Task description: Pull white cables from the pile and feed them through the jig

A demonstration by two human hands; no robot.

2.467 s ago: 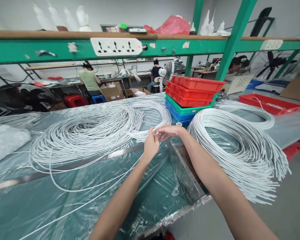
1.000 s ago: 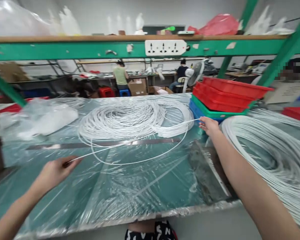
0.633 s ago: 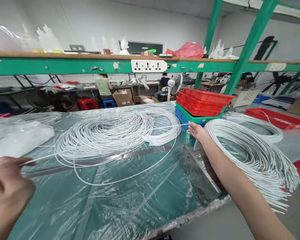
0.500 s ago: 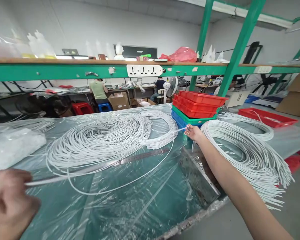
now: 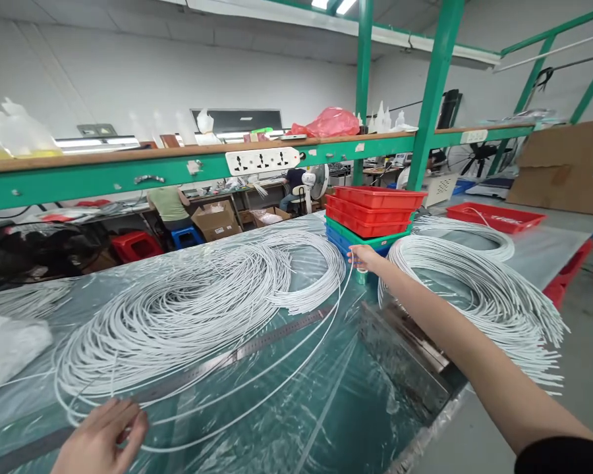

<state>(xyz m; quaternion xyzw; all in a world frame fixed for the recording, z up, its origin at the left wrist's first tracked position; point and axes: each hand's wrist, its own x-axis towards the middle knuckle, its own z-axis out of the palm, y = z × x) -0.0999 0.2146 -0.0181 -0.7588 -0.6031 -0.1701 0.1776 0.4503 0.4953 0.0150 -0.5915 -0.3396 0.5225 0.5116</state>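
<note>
Whereas wire point(image 5: 348, 276) was taut b4, now sags from R hand point(image 5: 364, 259).

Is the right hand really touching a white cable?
Touching. The head view shows the right hand pinching a white cable, which droops from its grip.

A plain pale-grey wall point(image 5: 202, 72) fills eleven o'clock; a bright white ceiling lamp point(image 5: 346, 6) glows just past twelve. A wood-topped green metal shelf point(image 5: 79, 181) runs from nine o'clock past a green metal post point(image 5: 433, 92) at two. A red plastic stool point(image 5: 136, 247) stands at nine, smooth grey floor point(image 5: 588, 368) at four.
</note>
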